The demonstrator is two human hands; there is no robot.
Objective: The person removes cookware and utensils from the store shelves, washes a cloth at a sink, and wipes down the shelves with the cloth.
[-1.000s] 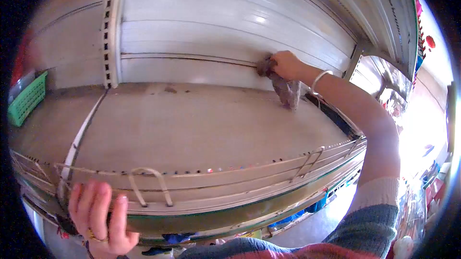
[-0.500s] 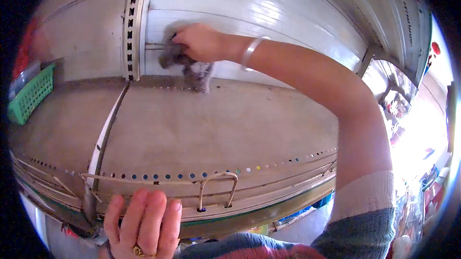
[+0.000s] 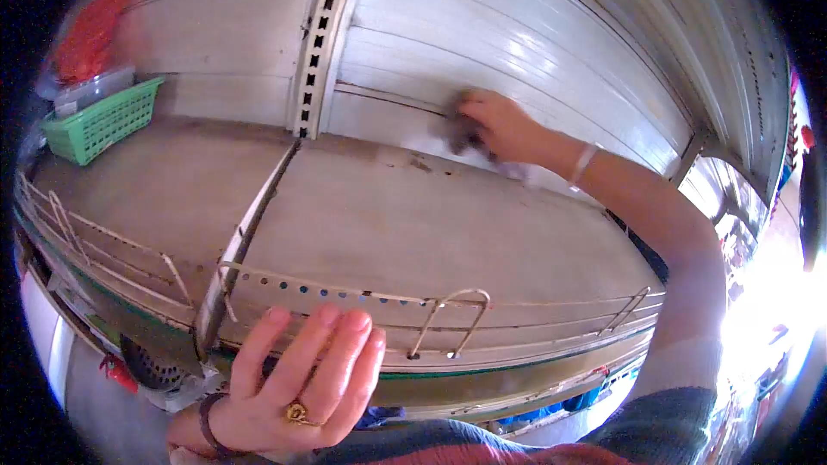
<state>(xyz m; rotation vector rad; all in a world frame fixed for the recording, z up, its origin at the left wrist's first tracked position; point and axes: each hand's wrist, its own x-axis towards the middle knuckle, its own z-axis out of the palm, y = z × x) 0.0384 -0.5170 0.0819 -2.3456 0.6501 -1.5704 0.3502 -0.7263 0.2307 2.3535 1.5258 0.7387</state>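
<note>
My right hand [image 3: 510,131] is at the back of the metal shelf [image 3: 431,228], closed around a grey cloth [image 3: 463,131] that is blurred by motion. The cloth lies against the lower part of the white back panel [image 3: 413,60], just above the shelf surface. A pale end of it hangs below my fingers. At the front edge, my left hand [image 3: 301,387] has its fingers stretched out by the wire rail [image 3: 452,318]. Nothing shows in it; whether its fingertips touch the rail, I cannot tell.
A slotted upright post [image 3: 319,51] divides the back wall. On the left shelf section stands a green plastic basket [image 3: 108,124], with a red item [image 3: 95,34] above it. Another metal shelf [image 3: 680,43] overhangs at the upper right. Dark specks of dirt lie along the back edge.
The camera view has turned left, bringing the basket further in. My right hand with the cloth has moved right and down along the back panel. More of my left hand now shows.
</note>
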